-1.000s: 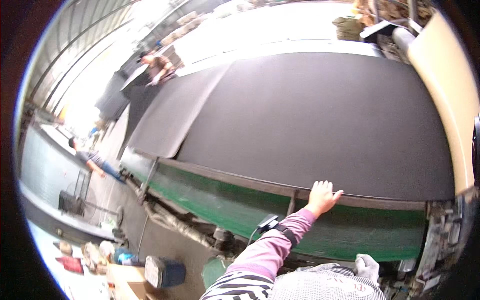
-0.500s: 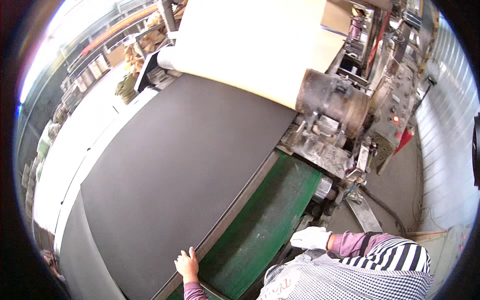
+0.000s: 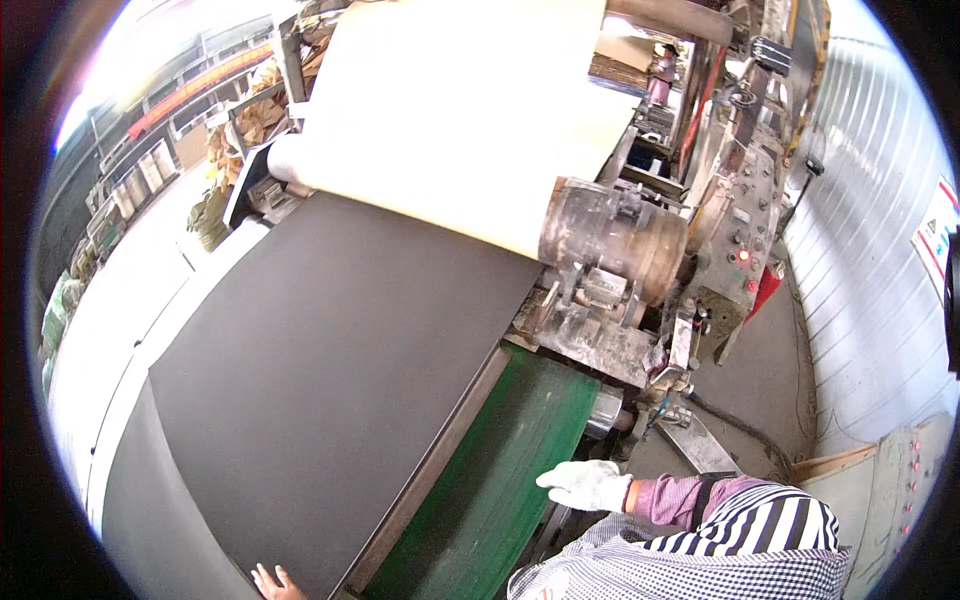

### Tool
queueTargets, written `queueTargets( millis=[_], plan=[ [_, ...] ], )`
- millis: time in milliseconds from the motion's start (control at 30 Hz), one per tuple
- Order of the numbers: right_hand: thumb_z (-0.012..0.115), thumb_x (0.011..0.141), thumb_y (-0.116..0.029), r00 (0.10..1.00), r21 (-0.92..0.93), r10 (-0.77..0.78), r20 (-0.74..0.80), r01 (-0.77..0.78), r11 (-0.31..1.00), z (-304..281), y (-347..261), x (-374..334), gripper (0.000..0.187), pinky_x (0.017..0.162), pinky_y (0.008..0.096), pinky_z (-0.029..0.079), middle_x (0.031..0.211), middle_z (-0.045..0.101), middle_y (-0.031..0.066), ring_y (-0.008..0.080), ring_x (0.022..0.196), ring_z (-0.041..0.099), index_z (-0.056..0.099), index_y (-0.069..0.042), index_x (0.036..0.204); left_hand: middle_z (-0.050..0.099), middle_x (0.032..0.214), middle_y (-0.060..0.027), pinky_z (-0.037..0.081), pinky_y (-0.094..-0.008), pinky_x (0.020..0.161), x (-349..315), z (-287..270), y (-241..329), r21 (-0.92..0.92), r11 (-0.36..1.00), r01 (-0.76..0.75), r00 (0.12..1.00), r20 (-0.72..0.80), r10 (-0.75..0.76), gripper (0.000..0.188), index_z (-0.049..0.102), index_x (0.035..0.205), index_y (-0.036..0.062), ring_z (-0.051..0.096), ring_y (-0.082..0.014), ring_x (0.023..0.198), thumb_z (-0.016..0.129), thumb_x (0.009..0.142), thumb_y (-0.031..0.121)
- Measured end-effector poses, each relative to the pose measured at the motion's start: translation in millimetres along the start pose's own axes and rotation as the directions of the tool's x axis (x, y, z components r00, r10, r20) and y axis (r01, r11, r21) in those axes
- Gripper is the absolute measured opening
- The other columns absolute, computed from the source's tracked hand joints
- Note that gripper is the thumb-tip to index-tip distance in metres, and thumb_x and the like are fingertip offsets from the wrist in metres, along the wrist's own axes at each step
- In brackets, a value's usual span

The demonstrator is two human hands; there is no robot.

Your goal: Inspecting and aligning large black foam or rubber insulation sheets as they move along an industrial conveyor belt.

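Observation:
A broad dark grey sheet (image 3: 340, 370) runs from under a pale cream sheet (image 3: 450, 110) on a roller down toward the lower left. At the bottom edge my bare left hand (image 3: 277, 583) has its fingers spread over the dark sheet, near its fold; its wrist is cut off by the picture's rim. My right hand (image 3: 588, 486), in a white glove, hovers beside the green belt (image 3: 480, 470) with fingers stretched out and nothing in them. A metal rail (image 3: 430, 470) separates the dark sheet from the belt.
A dusty steel roller end (image 3: 610, 235) and bearing block stand right of the cream sheet. Beyond is a control panel (image 3: 745, 235) with a lit red button. A corrugated wall (image 3: 860, 270) closes the right side. Another person (image 3: 661, 75) stands far off at the back.
My left hand has moved down and left, from the rail onto the dark sheet. My right hand has shifted left to the belt's edge. The view has swung rightward.

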State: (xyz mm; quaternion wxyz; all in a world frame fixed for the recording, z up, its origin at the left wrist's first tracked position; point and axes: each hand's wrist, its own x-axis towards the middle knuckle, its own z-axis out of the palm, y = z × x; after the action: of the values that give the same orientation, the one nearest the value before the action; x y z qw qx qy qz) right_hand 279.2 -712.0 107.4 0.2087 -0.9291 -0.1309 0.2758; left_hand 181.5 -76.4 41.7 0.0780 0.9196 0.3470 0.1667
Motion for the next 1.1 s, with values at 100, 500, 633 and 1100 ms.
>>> queueTargets(
  millis=[100,500,633,1100],
  plan=[
    [0.060,0.090,-0.031,0.899,-0.141,-0.314,-0.305,0.284,0.948,-18.9,-31.1,37.2,0.038,0.101,0.0433,0.048,0.123,0.067,0.0114,0.0311,0.116,0.061,0.066,-0.013,0.123,0.064,0.124,-0.0252,0.044,-0.0473,0.104,-27.1,-14.3,-73.4,0.083,0.965,0.247,0.967,-0.077,-0.241,0.049,0.063,0.121,-0.0060,0.059,-0.0393,0.117,0.069,0.085,0.027],
    [0.065,0.089,-0.037,0.715,-0.058,-0.698,-0.028,0.696,0.715,74.8,-308.6,185.7,0.060,0.104,0.0437,0.047,0.136,0.058,0.0184,0.0353,0.123,0.057,0.052,-0.006,0.139,0.057,0.125,-0.0171,0.046,-0.0444,0.102,-59.0,-2.2,-39.7,0.133,0.949,0.285,0.941,0.148,-0.304,0.065,0.061,0.119,-0.0004,0.053,-0.0349,0.120,0.082,0.070,0.037],
    [0.075,0.083,-0.028,0.857,-0.260,-0.515,0.022,0.502,0.825,83.8,-311.1,193.2,0.043,0.090,0.0471,0.055,0.113,0.061,0.0141,0.0332,0.110,0.062,0.059,-0.008,0.117,0.059,0.122,-0.0166,0.046,-0.0450,0.101,-59.9,5.1,-36.9,0.032,0.975,0.220,0.963,0.154,-0.222,0.059,0.063,0.118,0.0022,0.055,-0.0348,0.116,0.081,0.074,0.037],
    [0.071,0.077,-0.002,0.960,-0.529,-0.281,0.014,0.246,0.812,-30.0,-116.4,288.2,0.070,0.115,0.0392,0.038,0.149,0.045,0.0169,0.0343,0.137,0.045,0.048,-0.007,0.144,0.067,0.106,-0.0177,0.050,-0.0452,0.095,-72.4,-12.8,-53.0,0.058,0.976,0.211,0.956,0.196,-0.218,0.036,0.071,0.100,0.0033,0.062,-0.0359,0.106,0.068,0.081,0.034]
  ],
)
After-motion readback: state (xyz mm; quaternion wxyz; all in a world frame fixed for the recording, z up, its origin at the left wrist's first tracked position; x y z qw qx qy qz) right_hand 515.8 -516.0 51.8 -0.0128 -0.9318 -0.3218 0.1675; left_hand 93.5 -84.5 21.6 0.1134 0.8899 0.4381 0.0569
